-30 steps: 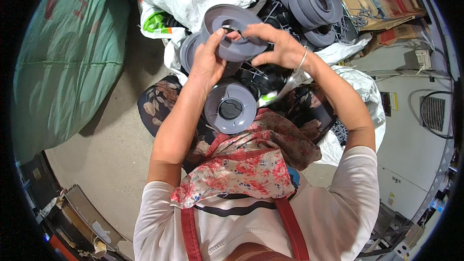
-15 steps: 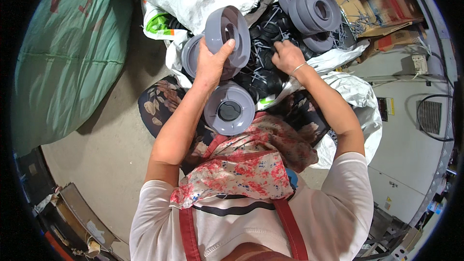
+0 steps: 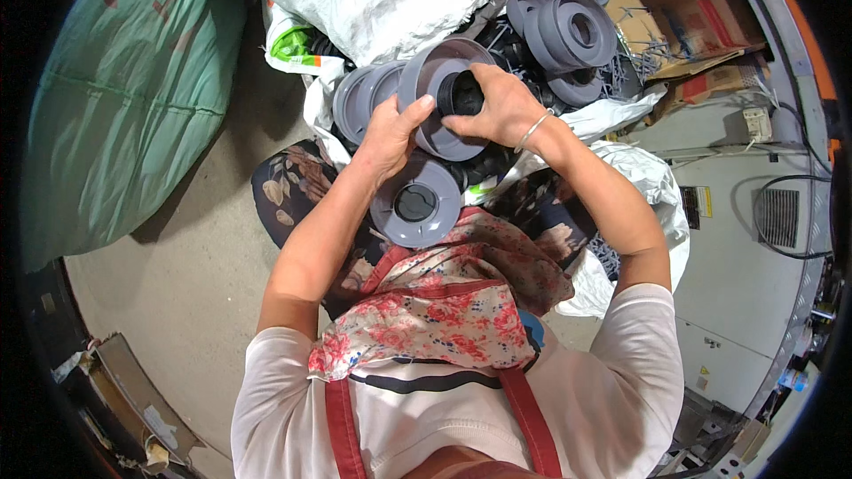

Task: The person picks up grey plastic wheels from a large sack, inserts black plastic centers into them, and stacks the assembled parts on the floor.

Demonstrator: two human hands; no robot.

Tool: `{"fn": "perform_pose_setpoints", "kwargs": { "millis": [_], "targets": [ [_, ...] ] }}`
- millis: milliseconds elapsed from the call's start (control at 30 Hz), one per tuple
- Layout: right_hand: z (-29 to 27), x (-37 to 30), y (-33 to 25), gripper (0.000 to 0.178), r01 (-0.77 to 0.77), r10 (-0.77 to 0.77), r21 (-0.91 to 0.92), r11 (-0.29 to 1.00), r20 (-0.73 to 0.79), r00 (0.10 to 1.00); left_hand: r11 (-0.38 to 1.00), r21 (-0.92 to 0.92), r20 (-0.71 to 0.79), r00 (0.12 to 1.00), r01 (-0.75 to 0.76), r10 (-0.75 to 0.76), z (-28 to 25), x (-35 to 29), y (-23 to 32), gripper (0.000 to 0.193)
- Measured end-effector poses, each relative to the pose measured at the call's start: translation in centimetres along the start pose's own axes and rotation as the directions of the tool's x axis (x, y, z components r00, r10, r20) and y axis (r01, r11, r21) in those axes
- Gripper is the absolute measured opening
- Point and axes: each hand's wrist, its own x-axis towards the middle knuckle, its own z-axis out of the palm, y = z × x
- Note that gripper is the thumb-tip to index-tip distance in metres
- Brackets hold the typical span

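My left hand point(image 3: 391, 135) is closed on the rim of a round grey plastic housing point(image 3: 435, 60), its thumb lying over the edge. Between the fingers and thumb of my right hand point(image 3: 506, 108) is a black threaded cap point(image 3: 463, 96), held at the middle of that housing. Whether the cap touches the housing's centre cannot be made out. A second grey housing point(image 3: 430, 223) with a black centre rests on my lap just below. More grey housings point(image 3: 352, 106) lie beyond my left hand.
A stack of grey housings point(image 3: 568, 31) stands at the far right, near grey plastic pins point(image 3: 621, 75) and an open cardboard box point(image 3: 701, 0). White sacking point(image 3: 355, 0) covers the far side. A large green sack point(image 3: 133, 106) stands left, a pale metal cabinet point(image 3: 737, 257) right.
My right hand has come up from the pile of black parts with a black cap and moved left to the housing. My left hand has tilted that housing to face up.
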Motion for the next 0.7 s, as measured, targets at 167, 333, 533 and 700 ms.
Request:
{"fn": "perform_pose_setpoints", "kwargs": {
  "millis": [167, 333, 533, 700],
  "targets": [
    [-0.5, -0.8, 0.6, 0.073, 0.469, -0.446, -0.239, 0.850, 0.148, 0.883, 0.985, -0.080, 0.056, 0.987, 0.155, -0.151, 0.3, -0.5, 1.0, 0.045],
    [0.6, -1.0, 0.5, 0.054, 0.174, -0.164, 0.109, 0.979, -0.095, 0.982, 0.996, -0.090, 0.070, 0.997, 0.027, -0.021, 0.9, -0.7, 0.1, 0.043],
    [-0.9, 0.0, 3.2, 0.074, -0.367, 0.272, 0.307, 0.878, 0.311, 0.911, 0.888, 0.426, -0.035, 0.977, -0.175, 0.209, 0.4, -1.1, -0.2, 0.042],
    [0.5, -1.0, 1.9, 0.081, 0.235, -0.240, 0.079, 0.969, 0.058, 0.969, 0.995, -0.067, -0.066, 0.995, -0.080, 0.075, 1.3, -0.9, 0.0, 0.045]
  ]
}}
